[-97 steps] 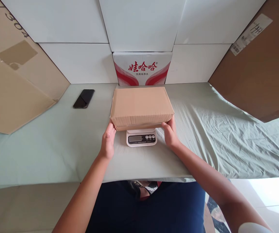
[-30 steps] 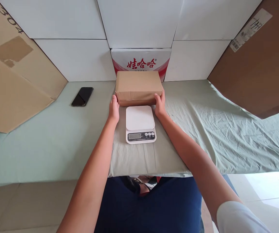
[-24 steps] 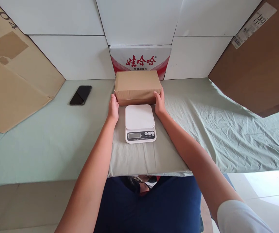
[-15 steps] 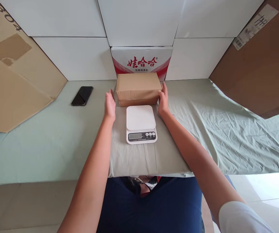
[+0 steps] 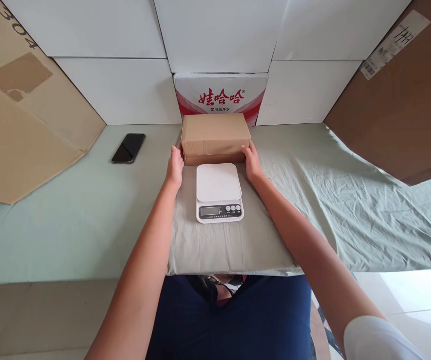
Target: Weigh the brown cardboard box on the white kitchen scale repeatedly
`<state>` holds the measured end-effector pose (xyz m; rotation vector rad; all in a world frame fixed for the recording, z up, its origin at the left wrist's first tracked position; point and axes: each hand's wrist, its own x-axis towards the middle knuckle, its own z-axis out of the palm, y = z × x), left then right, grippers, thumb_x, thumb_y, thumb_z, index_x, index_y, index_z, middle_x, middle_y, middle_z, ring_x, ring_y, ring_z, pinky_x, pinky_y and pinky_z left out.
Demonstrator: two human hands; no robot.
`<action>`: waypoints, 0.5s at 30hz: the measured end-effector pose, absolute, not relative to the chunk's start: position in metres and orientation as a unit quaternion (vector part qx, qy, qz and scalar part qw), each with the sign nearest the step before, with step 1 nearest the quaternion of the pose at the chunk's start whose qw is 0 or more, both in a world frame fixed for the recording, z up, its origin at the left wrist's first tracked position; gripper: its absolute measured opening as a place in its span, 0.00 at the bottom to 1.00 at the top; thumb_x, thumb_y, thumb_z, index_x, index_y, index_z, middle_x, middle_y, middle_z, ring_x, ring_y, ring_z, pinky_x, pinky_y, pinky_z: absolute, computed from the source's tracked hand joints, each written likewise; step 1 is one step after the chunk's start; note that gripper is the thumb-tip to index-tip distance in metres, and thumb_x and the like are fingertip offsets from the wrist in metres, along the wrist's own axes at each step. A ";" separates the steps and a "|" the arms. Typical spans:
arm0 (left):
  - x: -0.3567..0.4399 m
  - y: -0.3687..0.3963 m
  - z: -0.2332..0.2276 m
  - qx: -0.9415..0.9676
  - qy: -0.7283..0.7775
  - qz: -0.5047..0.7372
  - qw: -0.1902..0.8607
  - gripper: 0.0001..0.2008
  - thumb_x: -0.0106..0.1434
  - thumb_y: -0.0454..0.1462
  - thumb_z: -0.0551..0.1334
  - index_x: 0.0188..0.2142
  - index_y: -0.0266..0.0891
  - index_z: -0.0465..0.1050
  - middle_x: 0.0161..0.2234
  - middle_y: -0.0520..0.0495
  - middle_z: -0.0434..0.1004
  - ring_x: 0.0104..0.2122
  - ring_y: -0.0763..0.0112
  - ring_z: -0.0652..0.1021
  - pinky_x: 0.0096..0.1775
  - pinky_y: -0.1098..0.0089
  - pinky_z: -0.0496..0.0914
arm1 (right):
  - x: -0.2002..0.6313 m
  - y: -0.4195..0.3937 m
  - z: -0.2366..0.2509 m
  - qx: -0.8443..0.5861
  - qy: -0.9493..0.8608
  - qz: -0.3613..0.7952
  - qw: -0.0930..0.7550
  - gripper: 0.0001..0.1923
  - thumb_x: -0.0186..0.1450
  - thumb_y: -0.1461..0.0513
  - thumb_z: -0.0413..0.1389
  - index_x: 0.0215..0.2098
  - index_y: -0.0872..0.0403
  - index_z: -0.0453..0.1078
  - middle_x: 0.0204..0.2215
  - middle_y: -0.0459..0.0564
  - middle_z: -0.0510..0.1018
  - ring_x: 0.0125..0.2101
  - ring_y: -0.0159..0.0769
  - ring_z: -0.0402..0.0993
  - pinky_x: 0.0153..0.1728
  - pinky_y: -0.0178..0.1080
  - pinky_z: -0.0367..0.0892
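A closed brown cardboard box (image 5: 215, 134) rests on the green cloth just behind a white digital kitchen scale (image 5: 219, 192), whose platform is bare. My left hand (image 5: 175, 166) presses against the box's near left corner. My right hand (image 5: 253, 162) presses against its near right corner. The box is clasped between both hands. Behind it stands a white carton with red lettering (image 5: 221, 97).
A black phone (image 5: 128, 148) lies on the cloth to the left. Large cardboard sheets lean at the left (image 5: 23, 130) and right (image 5: 403, 115). White panels (image 5: 117, 90) form the back wall. The table's front edge (image 5: 87, 277) is near my body.
The box went from the scale's platform to the cloth behind it. Half a second ago both hands had come off its ends; now they are back against its near corners.
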<state>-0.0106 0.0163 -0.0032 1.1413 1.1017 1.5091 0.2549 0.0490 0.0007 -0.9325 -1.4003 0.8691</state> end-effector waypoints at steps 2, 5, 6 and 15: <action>-0.009 0.017 -0.006 0.460 0.451 0.619 0.449 0.46 0.59 0.72 0.49 0.65 0.49 0.69 0.73 0.43 0.60 0.74 0.54 0.58 0.72 0.53 0.53 | 0.250 0.041 0.008 -0.424 -0.584 0.384 0.576 0.23 0.62 0.51 0.55 0.54 0.47 0.69 0.58 0.49 0.78 0.60 0.47 0.70 0.68 0.57 0.62; -0.009 0.017 -0.008 0.463 0.440 0.628 0.445 0.47 0.58 0.72 0.52 0.62 0.44 0.71 0.71 0.39 0.64 0.72 0.51 0.62 0.71 0.53 0.56 | 0.247 0.035 0.014 -0.436 -0.582 0.385 0.568 0.25 0.61 0.50 0.57 0.54 0.48 0.68 0.58 0.51 0.77 0.60 0.49 0.69 0.68 0.59 0.60; -0.008 0.017 -0.007 0.465 0.436 0.630 0.445 0.47 0.57 0.72 0.53 0.61 0.43 0.73 0.70 0.38 0.66 0.71 0.50 0.64 0.70 0.53 0.57 | 0.247 0.034 0.016 -0.430 -0.588 0.382 0.568 0.26 0.61 0.49 0.57 0.56 0.47 0.67 0.59 0.51 0.76 0.61 0.50 0.68 0.69 0.59 0.59; -0.005 -0.029 0.022 0.521 0.415 0.670 0.329 0.38 0.62 0.68 0.55 0.57 0.45 0.74 0.60 0.40 0.76 0.68 0.52 0.69 0.68 0.55 0.62 | 0.248 -0.004 0.042 -0.341 -0.643 0.328 0.602 0.41 0.62 0.41 0.59 0.69 0.41 0.55 0.67 0.49 0.66 0.69 0.49 0.60 0.71 0.56 0.58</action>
